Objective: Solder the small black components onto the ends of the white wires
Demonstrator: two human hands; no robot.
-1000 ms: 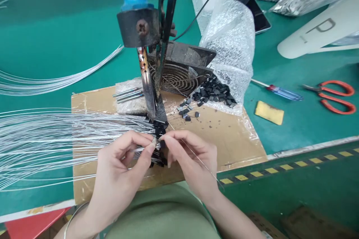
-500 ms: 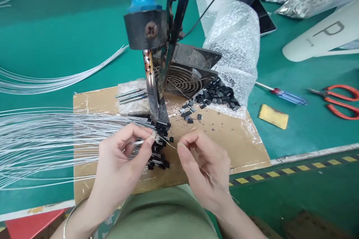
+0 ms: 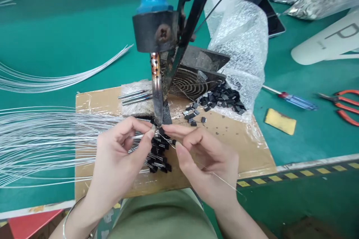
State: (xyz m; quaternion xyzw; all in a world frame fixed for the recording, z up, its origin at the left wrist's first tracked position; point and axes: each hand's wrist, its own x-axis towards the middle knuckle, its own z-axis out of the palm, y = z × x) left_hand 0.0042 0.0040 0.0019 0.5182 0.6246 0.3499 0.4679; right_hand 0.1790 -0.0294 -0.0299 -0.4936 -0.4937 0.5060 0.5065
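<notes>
The left hand (image 3: 126, 153) pinches white wires (image 3: 137, 137) between thumb and forefinger, just below the tip of the soldering iron (image 3: 156, 78). The right hand (image 3: 209, 162), forefinger outstretched, grips 1 thin wire (image 3: 226, 182) under its thumb. Black plugs (image 3: 159, 157) lie between the 2 hands on cardboard (image 3: 224, 153).

White wires (image 3: 56, 123), cardboard (image 3: 249, 153) on green table (image 3: 70, 18)

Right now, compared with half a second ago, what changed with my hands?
Your right hand has stretched its index finger leftward. Your left hand has edged forward, nearer the blue-handled soldering iron's dark metal tip. Unchanged: the right holds thin silvery wire; the left pinches slim white wires.
</notes>
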